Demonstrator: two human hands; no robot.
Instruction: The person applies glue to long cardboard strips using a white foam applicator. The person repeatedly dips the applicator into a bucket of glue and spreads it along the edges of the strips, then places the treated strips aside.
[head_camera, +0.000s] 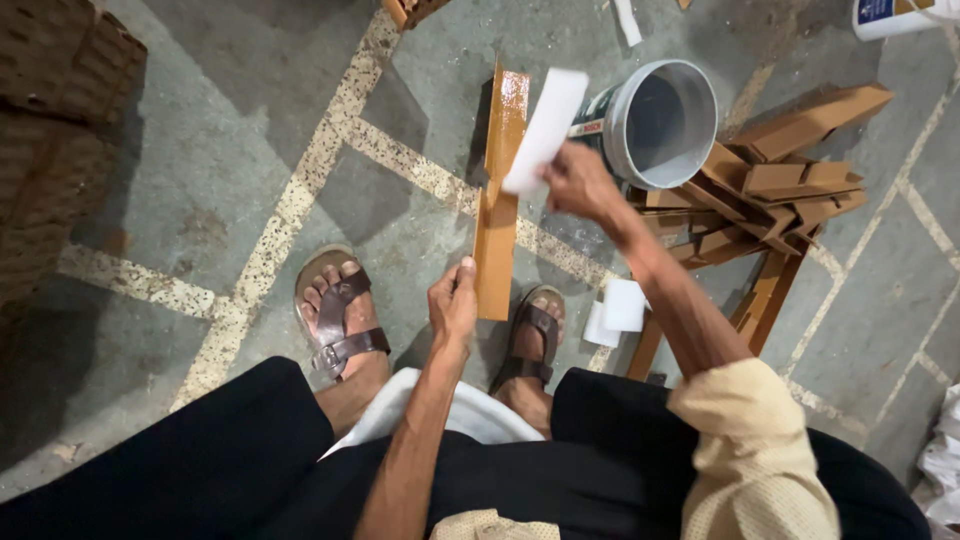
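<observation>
We find the left hand (452, 305) closed on the near end of a long brown wood strip (497, 215), thumb on its edge, the grip pinching it firm. The strip runs away from the person, standing on edge and tilted; its far half shines wet. The right hand (578, 180) is pressed together on a white card (545, 130), which lies against the upper face of the strip, near its middle.

Just beyond the right hand a white bucket (665, 122) lies on its side, mouth toward us, the inside grey. To its right we note a loose pile of wood pieces (790, 190) of the same brown, stacked crosswise on the floor. A second white pad (622, 306) lies near the right foot, beside one long piece of the pile.

The person sits low, in dark clothing, with a cream sleeve (750, 450) rolled on the right arm. Both feet wear brown sandals (338, 325) and rest flat on the floor on either side of the strip.

The floor (220, 160) is grey stone slab, worn and stained, with pale speckled joints crossing it at angles. At the far left stands a rough brown woven surface (55, 140); what it is we cannot tell. A white container corner (890, 15) shows at top right.
</observation>
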